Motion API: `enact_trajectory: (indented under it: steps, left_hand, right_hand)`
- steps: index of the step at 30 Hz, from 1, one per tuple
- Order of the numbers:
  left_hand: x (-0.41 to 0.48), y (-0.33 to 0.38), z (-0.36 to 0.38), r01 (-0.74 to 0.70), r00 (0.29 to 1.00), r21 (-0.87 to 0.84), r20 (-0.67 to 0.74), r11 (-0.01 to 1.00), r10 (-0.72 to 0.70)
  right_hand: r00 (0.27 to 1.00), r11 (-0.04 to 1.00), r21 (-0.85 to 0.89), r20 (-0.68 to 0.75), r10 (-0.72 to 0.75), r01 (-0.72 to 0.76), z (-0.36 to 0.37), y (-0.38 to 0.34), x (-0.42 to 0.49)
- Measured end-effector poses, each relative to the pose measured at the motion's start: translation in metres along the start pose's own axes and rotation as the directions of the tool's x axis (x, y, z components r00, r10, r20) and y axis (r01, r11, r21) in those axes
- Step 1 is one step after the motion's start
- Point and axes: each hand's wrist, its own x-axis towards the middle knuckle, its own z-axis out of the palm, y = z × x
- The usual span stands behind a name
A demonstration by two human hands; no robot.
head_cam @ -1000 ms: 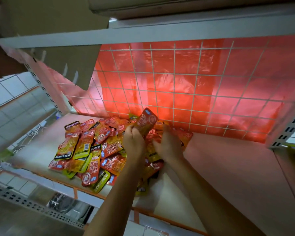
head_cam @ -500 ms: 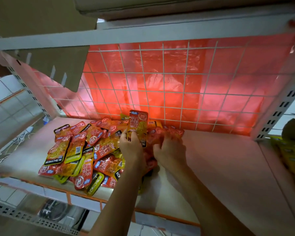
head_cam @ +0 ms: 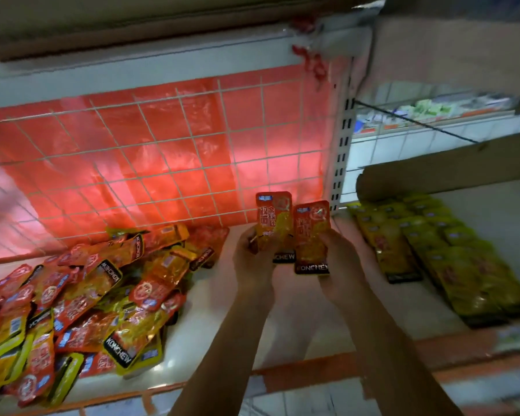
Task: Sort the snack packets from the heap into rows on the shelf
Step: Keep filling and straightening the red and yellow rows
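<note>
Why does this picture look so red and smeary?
Head view: light glows through the red plastic sheet at the back, tinting the shelf pink. Motion blur smears the yellow packet rows most. Sharpest are the left packet in the left hand and the right packet in the right hand, logos readable.

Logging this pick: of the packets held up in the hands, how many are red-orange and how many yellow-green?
Red-orange: 2, the left packet in the left hand, the right packet in the right hand
Yellow-green: 0
Total showing: 2
</note>
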Motion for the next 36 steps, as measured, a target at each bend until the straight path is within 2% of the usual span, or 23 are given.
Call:
enact_trajectory:
  steps: [3, 10, 14, 18, 21, 26, 29, 33, 36]
  left_hand:
    - [-0.018, -0.018, 0.04, 0.045, 0.997, 0.029, 0.064, 0.999, -0.047]
    - [-0.077, -0.072, 0.144, 0.078, 0.972, 0.055, 0.218, 0.995, -0.088]
    - [-0.119, -0.112, 0.213, 0.018, 0.958, 0.074, 0.285, 0.997, -0.039]
    - [-0.148, -0.153, 0.273, 0.081, 0.939, 0.159, 0.318, 0.984, -0.129]
    - [-0.161, -0.178, 0.316, 0.156, 0.939, 0.149, 0.285, 0.976, -0.194]
    - [-0.16, -0.214, 0.373, 0.212, 0.939, 0.27, 0.209, 0.939, -0.272]
    - [-0.146, -0.231, 0.402, 0.186, 0.933, 0.349, 0.23, 0.918, -0.276]
    - [-0.126, -0.253, 0.442, 0.233, 0.891, 0.398, 0.278, 0.887, -0.359]
    - [-0.12, -0.268, 0.468, 0.193, 0.887, 0.448, 0.301, 0.873, -0.35]
  right_hand:
    - [0.993, 0.997, -0.008, -0.094, -0.072, 0.071, -0.041, -0.026, -0.007]
    - [0.955, 0.987, -0.137, -0.269, -0.124, 0.089, -0.163, -0.088, -0.028]
    - [0.925, 0.955, -0.273, -0.318, -0.207, 0.12, -0.24, -0.129, -0.046]
    - [0.917, 0.94, -0.33, -0.341, -0.206, 0.088, -0.314, -0.162, -0.056]
    - [0.896, 0.934, -0.349, -0.388, -0.216, 0.074, -0.362, -0.18, -0.056]
    - [0.855, 0.971, -0.231, -0.49, -0.169, 0.059, -0.419, -0.198, -0.046]
    - [0.809, 0.974, -0.219, -0.563, -0.168, 0.05, -0.444, -0.207, -0.028]
    - [0.708, 0.95, -0.306, -0.659, -0.255, 0.057, -0.476, -0.219, -0.004]
    - [0.659, 0.945, -0.325, -0.702, -0.27, 0.041, -0.498, -0.229, 0.008]
